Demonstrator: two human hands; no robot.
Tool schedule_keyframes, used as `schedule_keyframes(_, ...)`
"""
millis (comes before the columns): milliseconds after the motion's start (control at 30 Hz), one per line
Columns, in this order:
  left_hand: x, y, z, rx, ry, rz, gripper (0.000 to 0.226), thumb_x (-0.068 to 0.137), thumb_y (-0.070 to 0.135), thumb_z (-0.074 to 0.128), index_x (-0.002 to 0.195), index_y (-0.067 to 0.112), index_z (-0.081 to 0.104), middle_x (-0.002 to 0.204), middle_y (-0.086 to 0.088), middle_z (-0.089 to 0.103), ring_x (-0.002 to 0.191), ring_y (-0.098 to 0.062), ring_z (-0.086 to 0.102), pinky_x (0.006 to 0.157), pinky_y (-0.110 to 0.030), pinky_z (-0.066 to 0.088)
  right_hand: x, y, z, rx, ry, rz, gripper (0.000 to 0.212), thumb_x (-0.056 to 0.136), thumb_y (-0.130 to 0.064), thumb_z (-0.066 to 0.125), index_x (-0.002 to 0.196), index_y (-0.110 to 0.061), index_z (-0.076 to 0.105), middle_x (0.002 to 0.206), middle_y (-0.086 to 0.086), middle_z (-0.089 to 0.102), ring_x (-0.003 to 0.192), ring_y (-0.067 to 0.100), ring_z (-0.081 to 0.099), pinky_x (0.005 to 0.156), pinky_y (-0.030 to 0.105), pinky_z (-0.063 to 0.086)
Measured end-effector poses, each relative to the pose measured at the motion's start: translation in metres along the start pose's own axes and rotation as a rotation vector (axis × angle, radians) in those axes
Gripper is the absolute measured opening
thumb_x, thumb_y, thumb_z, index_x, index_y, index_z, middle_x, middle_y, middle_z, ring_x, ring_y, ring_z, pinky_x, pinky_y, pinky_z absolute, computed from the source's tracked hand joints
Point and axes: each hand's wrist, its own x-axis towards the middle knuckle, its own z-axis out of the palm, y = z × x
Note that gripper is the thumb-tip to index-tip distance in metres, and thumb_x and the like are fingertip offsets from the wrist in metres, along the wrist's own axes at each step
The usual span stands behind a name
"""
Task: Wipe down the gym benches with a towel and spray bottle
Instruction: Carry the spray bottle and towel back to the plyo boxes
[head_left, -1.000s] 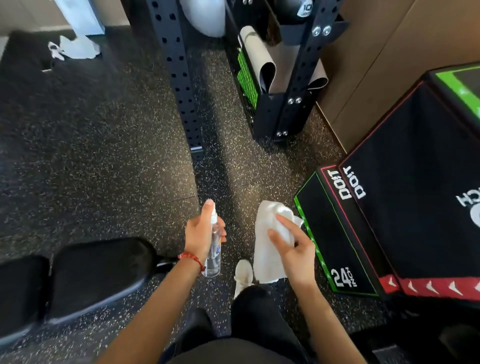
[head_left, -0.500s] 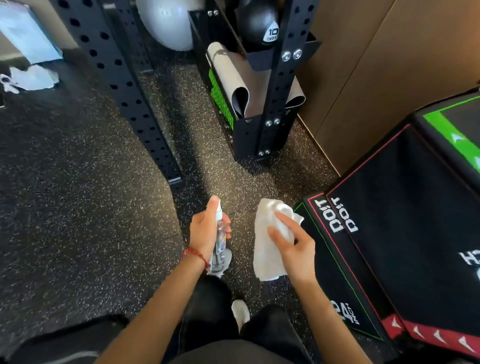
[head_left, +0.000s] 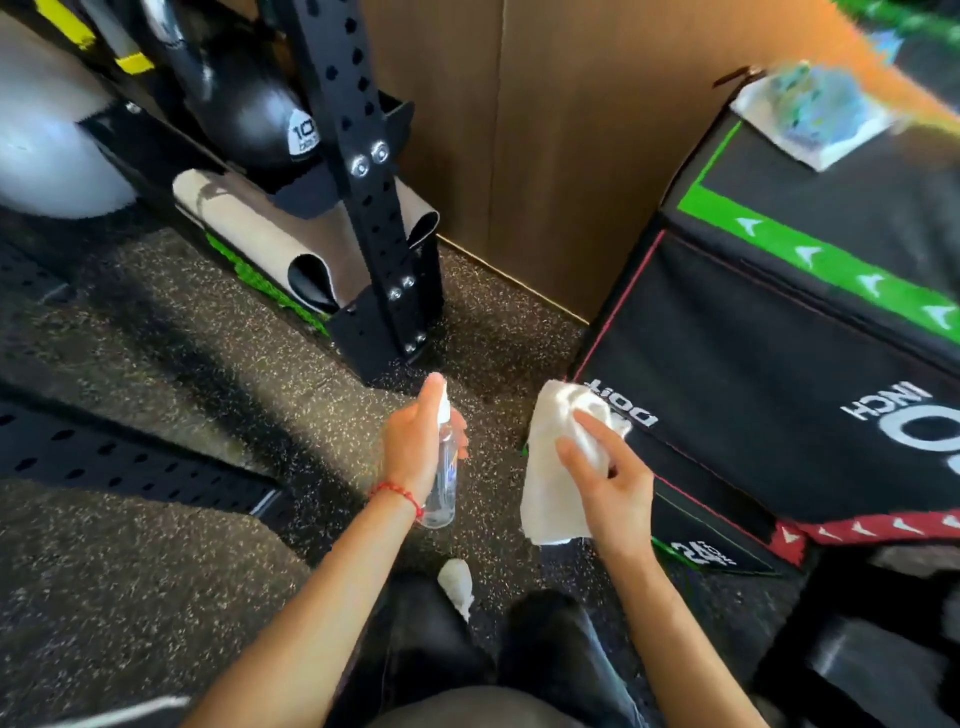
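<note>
Gym floor (head_left: 156, 561) is black rubber with pale flecks, tan panel wall (head_left: 571, 130) behind. Black perforated rack upright (head_left: 363, 171) bolted at floor level, centre-left; a rolled mat (head_left: 270, 244) lies at its base, a dark ball marked "10" (head_left: 249, 109) sits on the rack above it, and a pale ball (head_left: 47, 156) shows at the far left edge. Another perforated black beam (head_left: 119, 457) runs low across the left. Stacked black plyo boxes (head_left: 779, 374) fill the right side, green and red trim, "INCH" and "24" lettering visible; something pale and blurred (head_left: 815, 119) rests on top of the upper box. Left hand (head_left: 415, 447), red cord bracelet (head_left: 397, 493) on the wrist, is wrapped around a clear spray bottle (head_left: 444, 483), held upright over the floor with the index finger on top of the nozzle. Right hand (head_left: 613, 483) grips a white towel (head_left: 550, 467), thumb and fingers pinching the upper part, the rest hanging down, just in front of the lower box edge. Hands apart, side by side. Dark trousers and one white shoe tip (head_left: 457, 582) below the hands. No bench pad identifiable in view.
</note>
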Motion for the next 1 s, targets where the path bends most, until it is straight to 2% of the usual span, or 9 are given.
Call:
schedule_keyframes(100,0.018,0.014,0.026,0.011,-0.114,-0.009,0.063,0.084,0.062,0.039,0.053,0.010,0.059,0.045,-0.002,0.059,0.042,-0.016,0.058,0.041,-0.020,0.045,0.008,-0.003,-0.013,0.022,0.129,0.024,0.026,0.079,-0.032,0.070,0.097,-0.050,0.063,0.089,-0.036,0.061,0.088,-0.018,0.053,0.073,0.016,0.042)
schedule_keyframes(200,0.030,0.030,0.060,0.031,-0.218,-0.009,0.067,0.075,0.067,0.039,0.050,0.008,0.059,0.043,-0.004,0.058,0.042,-0.018,0.056,0.046,-0.023,0.045,0.020,-0.007,-0.031,0.048,0.247,0.034,0.027,0.080,-0.029,0.070,0.099,-0.048,0.064,0.094,-0.025,0.064,0.086,-0.005,0.057,0.075,0.023,0.046)
schedule_keyframes(300,0.039,0.046,0.099,0.055,-0.325,0.034,0.068,0.075,0.066,0.035,0.044,0.008,0.057,0.041,-0.003,0.055,0.044,-0.018,0.054,0.055,-0.029,0.045,0.036,-0.011,-0.052,0.076,0.334,0.037,0.028,0.080,-0.028,0.070,0.093,-0.052,0.063,0.093,-0.021,0.064,0.083,-0.002,0.058,0.068,0.020,0.047)
schedule_keyframes(367,0.045,0.058,0.124,0.068,-0.375,0.070,0.071,0.077,0.064,0.033,0.046,0.004,0.057,0.041,-0.004,0.054,0.045,-0.017,0.054,0.054,-0.028,0.043,0.050,-0.013,-0.068,0.078,0.381,0.031,0.028,0.080,-0.028,0.070,0.094,-0.051,0.063,0.092,-0.020,0.064,0.079,-0.004,0.058,0.065,0.016,0.046)
schedule_keyframes(567,0.059,0.099,0.202,-0.020,-0.412,0.087,0.063,0.083,0.054,0.039,0.050,0.004,0.055,0.043,-0.006,0.054,0.042,-0.015,0.052,0.045,-0.020,0.042,0.104,-0.024,-0.119,0.077,0.461,-0.015,0.030,0.080,-0.027,0.070,0.094,-0.053,0.063,0.088,-0.027,0.066,0.076,-0.015,0.056,0.062,0.003,0.043)
schedule_keyframes(667,0.066,0.128,0.240,-0.067,-0.432,0.127,0.063,0.076,0.054,0.038,0.049,0.000,0.053,0.039,-0.006,0.052,0.039,-0.015,0.050,0.041,-0.016,0.040,0.136,-0.038,-0.147,0.067,0.492,-0.035,0.028,0.076,-0.032,0.071,0.091,-0.053,0.063,0.088,-0.030,0.065,0.077,-0.017,0.056,0.066,0.002,0.042)
schedule_keyframes(800,0.077,0.164,0.283,-0.103,-0.454,0.222,0.066,0.082,0.050,0.035,0.047,-0.003,0.051,0.036,-0.006,0.050,0.038,-0.014,0.048,0.041,-0.015,0.038,0.176,-0.055,-0.181,0.055,0.522,-0.072,0.026,0.070,-0.040,0.066,0.093,-0.052,0.064,0.090,-0.032,0.065,0.082,-0.012,0.058,0.073,0.011,0.046)
schedule_keyframes(900,0.086,0.185,0.310,-0.105,-0.440,0.280,0.072,0.091,0.047,0.035,0.052,-0.011,0.053,0.035,-0.004,0.048,0.038,-0.013,0.047,0.041,-0.013,0.037,0.205,-0.065,-0.201,0.049,0.564,-0.105,0.031,0.071,-0.035,0.067,0.102,-0.042,0.065,0.088,-0.029,0.065,0.078,-0.014,0.056,0.070,0.005,0.043)
schedule_keyframes(1000,0.099,0.206,0.334,-0.126,-0.470,0.267,0.068,0.085,0.051,0.038,0.055,-0.007,0.056,0.035,-0.004,0.050,0.037,-0.015,0.048,0.042,-0.017,0.038,0.232,-0.074,-0.213,0.039,0.596,-0.105,0.032,0.075,-0.030,0.070,0.105,-0.041,0.064,0.079,-0.035,0.064,0.073,-0.016,0.055,0.065,0.001,0.040)
